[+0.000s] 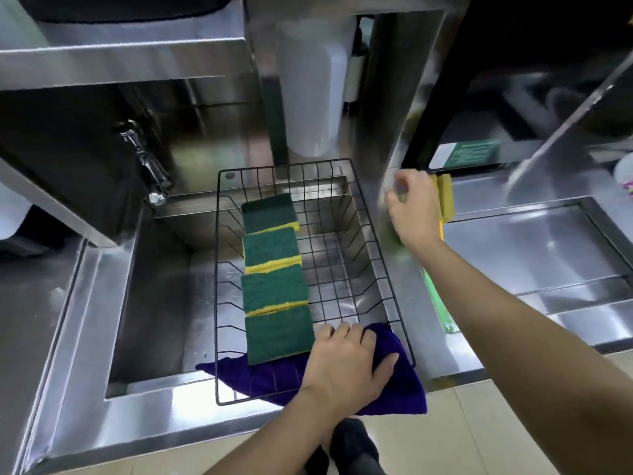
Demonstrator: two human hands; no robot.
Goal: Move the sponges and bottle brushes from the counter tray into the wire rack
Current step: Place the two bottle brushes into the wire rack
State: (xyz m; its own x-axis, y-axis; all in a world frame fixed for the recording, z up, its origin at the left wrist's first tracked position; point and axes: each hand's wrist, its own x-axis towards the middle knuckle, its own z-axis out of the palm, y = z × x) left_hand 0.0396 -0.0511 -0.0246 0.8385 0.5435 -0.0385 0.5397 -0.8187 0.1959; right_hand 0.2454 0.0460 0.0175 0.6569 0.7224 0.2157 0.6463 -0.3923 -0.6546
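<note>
Four sponges [274,279] lined in wire rack [373,248] over sink. Left hand [346,365] flat on purple cloth [394,389]. Right hand [412,207] curled around blurred green bottle brush [440,303] at table edge; grip unclear. Brush probably light, stiff-handled; take mid-handle.

Four sponges [274,279] with dark green tops and yellow undersides lie in a row in a black wire rack [370,234], a grid of thin bars. A deep purple cloth [394,389] drapes over its near edge. Sink [154,303] and worktop [513,241] are shiny silver steel. To the right are a yellow sponge [445,197] and a bright green brush handle [436,299]. The floor [462,433] is pale cream tile.
</note>
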